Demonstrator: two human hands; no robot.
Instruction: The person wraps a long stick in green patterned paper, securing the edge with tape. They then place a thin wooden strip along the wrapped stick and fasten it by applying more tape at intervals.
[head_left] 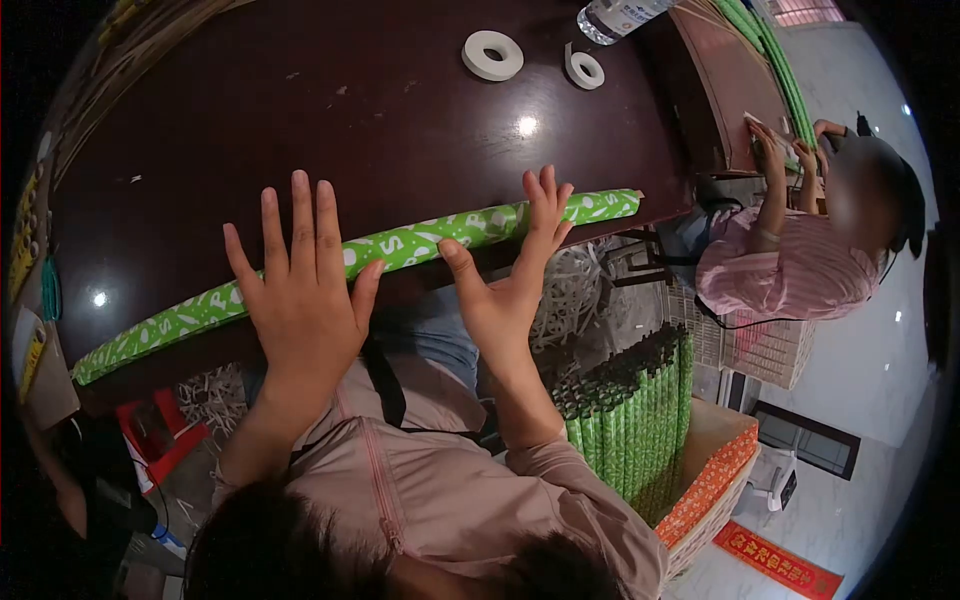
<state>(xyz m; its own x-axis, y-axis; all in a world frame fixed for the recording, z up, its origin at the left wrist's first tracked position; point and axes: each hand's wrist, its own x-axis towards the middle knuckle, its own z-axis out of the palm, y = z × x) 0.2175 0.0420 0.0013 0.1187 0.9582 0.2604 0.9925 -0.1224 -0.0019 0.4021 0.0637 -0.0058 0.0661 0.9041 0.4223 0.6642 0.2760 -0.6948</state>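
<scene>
A long green tube with white print (400, 246) lies across the dark table (300, 110) near its front edge. Over its left-middle part rests my left hand (302, 290), palm down with the fingers spread. Further right, my right hand (510, 285) lies across the tube, its fingers apart and the thumb on the green surface. Neither hand is closed round the tube. Beyond the tube are a large white tape roll (512, 56) and a smaller roll (585, 70) with a loose end.
A bottle (618, 16) stands at the back. Right of me, a basket (712, 480) holds several green tubes (640, 420). A person in a striped shirt (790, 262) sits at another table (720, 75). Shredded paper (565, 300) and a red object (160, 435) are below the table.
</scene>
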